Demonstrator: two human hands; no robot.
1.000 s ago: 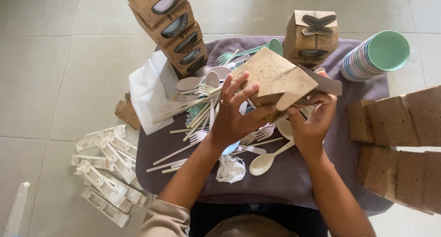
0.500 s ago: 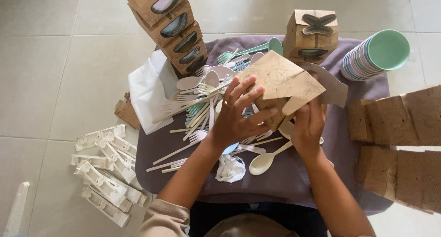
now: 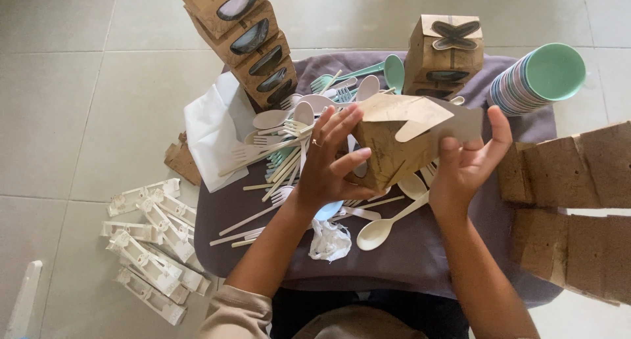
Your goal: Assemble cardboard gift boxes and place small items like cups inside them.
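Folding a carton, seen from above. Both hands hold a brown kraft-card box with open top flaps above the middle of the purple cloth-covered table. The left hand wraps the box's left wall, fingers spread wide and curled against the card, a ring on one finger. The right hand closes on the right-hand flap, thumb raised and fingers pressed to its edge.

The box is tilted, its opening facing up and to the right; its long axis runs roughly from lower left to upper right.

To close it well, the left hand should probably steady the walls square while the right folds each flap along its crease.

Beneath lies a heap of white and pale-green plastic spoons and forks. A finished windowed box stands near the far edge, and a stack of mint-green plates leans at the far right corner.
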